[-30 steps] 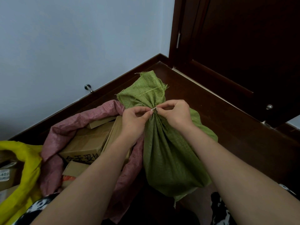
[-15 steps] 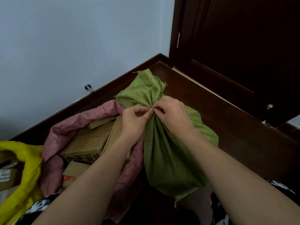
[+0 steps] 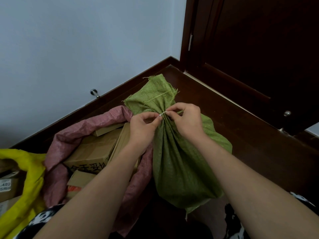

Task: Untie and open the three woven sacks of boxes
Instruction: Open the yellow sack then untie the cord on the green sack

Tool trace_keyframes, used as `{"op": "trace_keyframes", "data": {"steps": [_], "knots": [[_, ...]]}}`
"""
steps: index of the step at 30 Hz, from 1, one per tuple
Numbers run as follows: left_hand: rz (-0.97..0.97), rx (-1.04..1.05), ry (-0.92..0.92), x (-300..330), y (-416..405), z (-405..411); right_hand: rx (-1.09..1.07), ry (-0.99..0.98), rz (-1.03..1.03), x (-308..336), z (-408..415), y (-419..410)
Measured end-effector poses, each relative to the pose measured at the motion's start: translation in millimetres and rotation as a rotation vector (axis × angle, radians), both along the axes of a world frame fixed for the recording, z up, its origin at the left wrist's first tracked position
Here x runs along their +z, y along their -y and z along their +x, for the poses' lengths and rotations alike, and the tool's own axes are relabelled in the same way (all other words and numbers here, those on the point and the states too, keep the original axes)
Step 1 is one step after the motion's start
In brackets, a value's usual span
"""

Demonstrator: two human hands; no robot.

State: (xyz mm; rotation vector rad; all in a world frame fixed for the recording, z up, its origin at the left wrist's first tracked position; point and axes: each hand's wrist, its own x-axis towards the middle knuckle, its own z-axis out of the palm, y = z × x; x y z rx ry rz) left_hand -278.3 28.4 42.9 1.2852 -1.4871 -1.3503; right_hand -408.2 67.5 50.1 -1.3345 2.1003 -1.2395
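Note:
A green woven sack point(image 3: 179, 163) stands on the dark floor, its neck gathered and bound by a thin white tie point(image 3: 164, 113). My left hand point(image 3: 143, 126) pinches the tie's small white head on the left of the neck. My right hand point(image 3: 187, 120) pinches the tie on the right, with a pale strand sticking out past its fingers. Left of it a pink woven sack point(image 3: 69, 135) lies open, showing cardboard boxes point(image 3: 93, 152). A yellow sack point(image 3: 32, 180) at the far left is open too, with boxes inside.
A white wall with a dark skirting board runs behind the sacks, with a metal door stop point(image 3: 94, 93) on it. A dark wooden door point(image 3: 259, 57) stands at the right. Dark wooden floor point(image 3: 250, 140) lies right of the green sack.
My hands have drawn slightly apart at the neck, so a longer stretch of the white tie shows between them. The sack's top flap has shifted a little.

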Motion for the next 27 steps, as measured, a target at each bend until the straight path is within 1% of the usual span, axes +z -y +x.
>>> {"op": "trace_keyframes", "data": {"steps": [3, 9, 12, 14, 15, 16, 19, 22, 25, 27], "knots": [[0.025, 0.017, -0.002, 0.3, -0.3, -0.2, -0.038, 0.132, -0.004, -0.9, -1.1, 1.0], [0.065, 0.061, -0.013, -2.9, 1.6, -1.6, -0.144, 0.268, 0.020, -4.4, -2.7, 3.7], [0.075, 0.066, -0.021, -2.7, 1.0, -2.3, -0.264, 0.476, 0.043, -3.0, -3.1, 4.7], [0.090, 0.077, -0.040, -2.5, 1.7, -0.5, -0.356, 0.549, 0.060, -1.8, -4.9, 4.7], [0.101, 0.086, -0.057, -1.3, 2.5, 1.2, -0.386, 0.544, 0.075, -1.5, -5.7, 4.4], [0.109, 0.098, -0.077, 0.8, 3.3, 3.4, -0.401, 0.499, 0.099, -0.7, -6.6, 4.2], [0.108, 0.155, -0.115, 9.6, 4.6, 10.6, -0.406, 0.253, 0.149, 1.6, -6.2, 2.3], [0.095, 0.194, -0.182, 23.4, -0.2, 15.9, -0.399, 0.079, 0.076, 7.7, 1.8, -2.2], [0.073, 0.236, -0.250, 41.2, -4.6, 25.0, -0.278, -0.026, -0.039, 20.9, 12.7, -10.5], [0.054, 0.256, -0.275, 56.0, -5.6, 34.0, -0.167, -0.017, -0.090, 33.5, 18.1, -17.0]]}}
